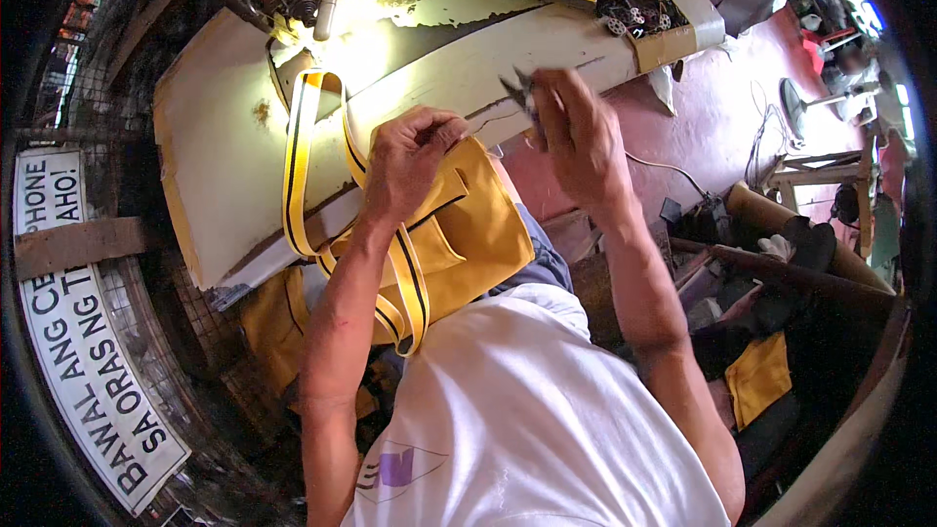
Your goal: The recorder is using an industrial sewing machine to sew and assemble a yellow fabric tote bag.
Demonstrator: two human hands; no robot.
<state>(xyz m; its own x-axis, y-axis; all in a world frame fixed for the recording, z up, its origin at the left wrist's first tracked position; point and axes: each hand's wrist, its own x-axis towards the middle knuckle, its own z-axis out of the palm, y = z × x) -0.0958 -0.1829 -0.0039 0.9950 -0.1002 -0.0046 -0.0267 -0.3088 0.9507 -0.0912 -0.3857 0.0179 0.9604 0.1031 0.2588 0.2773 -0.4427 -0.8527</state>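
I noted my left hand [410, 161] pinching the soft, limp bag [468, 234] at its top edge, my right hand [576, 127] gripping snips [517, 90] just beside it.

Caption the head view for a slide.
Left hand grips yellow bag; right hand holds small scissors.

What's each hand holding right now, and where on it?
Left hand grips the yellow bag at its top edge. Right hand holds small snips by the handle end, blades sticking out.
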